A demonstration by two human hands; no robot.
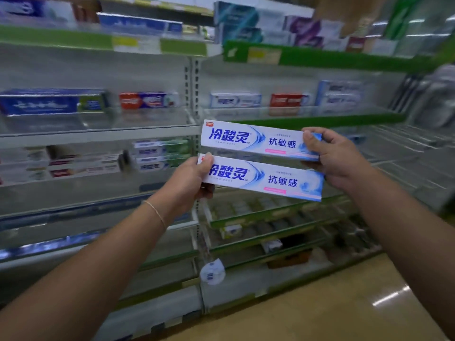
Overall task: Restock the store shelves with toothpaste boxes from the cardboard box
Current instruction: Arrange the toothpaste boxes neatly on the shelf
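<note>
White card: both toothpaste boxes are white with blue brand lettering, a pale blue swirl toward the right end and a thin pink strip low on the face.
Upper box (pixel 256 141): held out in front of the shelves, long axis running from 9 to 3 o'clock with a slight dip toward 4; it sits directly at 12 o'clock of the other box, and I cannot tell whether the two edges touch.
Lower box (pixel 261 179): same lie, parallel to the upper one, its right end reaching a little farther toward 4 o'clock.
Right hand (pixel 337 158): the grip is closed round the right end of the upper box, thumb on the front face, fingers wrapped behind; the box runs out from it toward 9 o'clock.
Left hand (pixel 189 183): the grip is closed on the left end of the lower box, thumb pressed on the front by the lettering; the box runs out from it toward 3 o'clock.
Shelf (pixel 307 119): the green-edged shelf lies at 12 o'clock of the boxes, with blurred stock on it and gaps between.
Key relation: each box lies broadside to the shelves, so it looks ready to go in face-out with little turning; the upper box and the right hand seem nearer that shelf.
Step, as I judge it: carrying, not yet placing.
Risk: end-only holds leave the free ends liable to sag or catch a shelf lip.
Cardboard box: not in view.
</note>
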